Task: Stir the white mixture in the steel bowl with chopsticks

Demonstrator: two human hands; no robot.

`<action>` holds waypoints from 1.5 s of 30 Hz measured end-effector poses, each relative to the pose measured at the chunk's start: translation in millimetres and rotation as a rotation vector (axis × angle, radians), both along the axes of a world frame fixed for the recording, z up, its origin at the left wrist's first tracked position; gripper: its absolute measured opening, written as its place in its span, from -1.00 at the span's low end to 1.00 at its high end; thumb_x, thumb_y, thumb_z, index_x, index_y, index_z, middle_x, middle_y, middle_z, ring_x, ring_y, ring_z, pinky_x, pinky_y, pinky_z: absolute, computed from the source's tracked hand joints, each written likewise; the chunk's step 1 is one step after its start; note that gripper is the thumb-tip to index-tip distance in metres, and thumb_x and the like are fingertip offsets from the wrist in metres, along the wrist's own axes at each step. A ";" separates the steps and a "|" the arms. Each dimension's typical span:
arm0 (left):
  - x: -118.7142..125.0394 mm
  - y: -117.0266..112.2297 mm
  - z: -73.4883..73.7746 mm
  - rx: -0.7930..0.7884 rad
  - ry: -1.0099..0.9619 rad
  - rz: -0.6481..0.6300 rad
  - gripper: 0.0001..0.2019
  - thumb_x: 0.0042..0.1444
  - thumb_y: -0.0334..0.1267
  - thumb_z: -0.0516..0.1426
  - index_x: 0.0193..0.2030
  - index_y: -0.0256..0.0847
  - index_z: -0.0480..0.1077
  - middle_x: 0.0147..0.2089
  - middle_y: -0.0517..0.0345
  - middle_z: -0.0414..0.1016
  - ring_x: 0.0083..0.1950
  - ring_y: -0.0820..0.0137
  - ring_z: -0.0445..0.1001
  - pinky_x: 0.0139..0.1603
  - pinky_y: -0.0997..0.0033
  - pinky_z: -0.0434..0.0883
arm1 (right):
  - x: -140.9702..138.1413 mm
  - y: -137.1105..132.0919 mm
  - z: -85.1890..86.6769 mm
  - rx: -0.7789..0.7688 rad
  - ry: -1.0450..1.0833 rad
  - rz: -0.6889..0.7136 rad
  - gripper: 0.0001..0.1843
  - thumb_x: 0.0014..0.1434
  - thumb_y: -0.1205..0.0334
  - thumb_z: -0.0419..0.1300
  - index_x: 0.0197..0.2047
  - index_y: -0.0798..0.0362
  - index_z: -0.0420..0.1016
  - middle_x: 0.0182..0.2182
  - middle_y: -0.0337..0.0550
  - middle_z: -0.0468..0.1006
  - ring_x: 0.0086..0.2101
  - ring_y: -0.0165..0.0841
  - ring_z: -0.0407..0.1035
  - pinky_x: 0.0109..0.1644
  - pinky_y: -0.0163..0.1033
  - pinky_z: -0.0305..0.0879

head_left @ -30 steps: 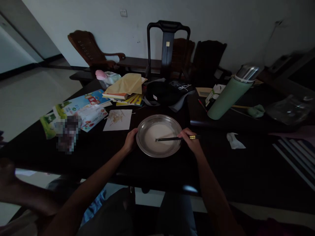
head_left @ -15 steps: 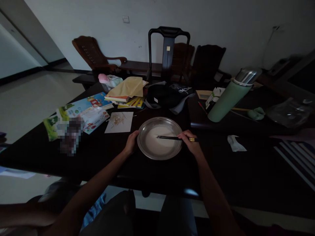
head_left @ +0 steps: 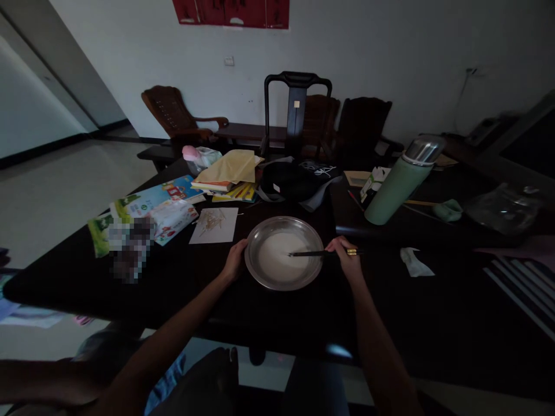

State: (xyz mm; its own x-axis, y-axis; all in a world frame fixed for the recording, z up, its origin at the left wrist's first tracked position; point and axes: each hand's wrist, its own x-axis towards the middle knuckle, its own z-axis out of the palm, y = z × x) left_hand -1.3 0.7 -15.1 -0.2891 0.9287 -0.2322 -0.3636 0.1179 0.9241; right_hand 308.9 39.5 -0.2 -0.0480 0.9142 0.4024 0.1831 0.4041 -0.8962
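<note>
A shallow round metal basin stands on the dark table, with a whitish, milky-looking substance covering its bottom. My left hand is closed on the basin's left rim, thumb near the top edge. Just beyond the right rim, my right hand grips a pair of black chopsticks with gold bands near their back ends. The chopsticks lie nearly level across the rim, and their tips reach the whitish substance around the middle of the basin.
White paper with thin pale sticks lies behind my left hand. Farther left are colourful booklets and a stack of books. A black bag sits behind the basin. At right stand a green thermos and a crumpled tissue.
The view has tilted up, so everything sits lower in the picture. My right hand has drawn the chopsticks a little to the right, away from the rim. My left hand stays at the basin.
</note>
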 end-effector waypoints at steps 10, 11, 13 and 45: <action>1.1 -2.2 3.6 0.038 0.003 0.005 -0.72 -0.14 -0.06 0.31 -0.51 -0.23 0.41 -0.57 0.27 0.38 -0.51 0.46 0.29 -0.48 0.46 0.25 | -0.4 0.4 -0.9 -0.026 -0.046 0.021 -0.59 0.25 -0.11 0.18 -0.51 -0.04 0.51 -0.47 -0.19 0.57 -0.35 -0.26 0.47 -0.16 -0.12 0.36; 1.2 -2.2 3.9 0.035 0.004 0.007 -0.72 -0.13 -0.06 0.31 -0.51 -0.23 0.41 -0.57 0.28 0.37 -0.51 0.46 0.29 -0.48 0.46 0.25 | 1.0 0.6 -1.3 -0.035 -0.019 -0.003 -0.56 0.26 -0.12 0.16 -0.53 -0.04 0.48 -0.50 -0.20 0.55 -0.37 -0.27 0.46 -0.17 -0.12 0.36; 1.1 -2.0 4.1 0.032 0.005 0.008 -0.71 -0.13 -0.06 0.32 -0.53 -0.23 0.40 -0.57 0.28 0.36 -0.52 0.47 0.28 -0.49 0.47 0.24 | 1.4 -0.4 -1.5 -0.050 0.006 0.027 -0.52 0.28 -0.13 0.12 -0.56 -0.04 0.46 -0.54 -0.22 0.52 -0.41 -0.28 0.45 -0.19 -0.13 0.36; 0.8 -0.4 1.9 0.021 -0.005 0.005 -0.76 -0.07 -0.11 0.28 -0.53 -0.23 0.40 -0.56 0.28 0.36 -0.50 0.47 0.27 -0.45 0.46 0.25 | 0.8 0.6 1.7 -0.016 -0.013 -0.057 -0.55 0.25 -0.11 0.15 -0.56 -0.05 0.44 -0.53 -0.21 0.53 -0.39 -0.27 0.42 -0.15 -0.11 0.35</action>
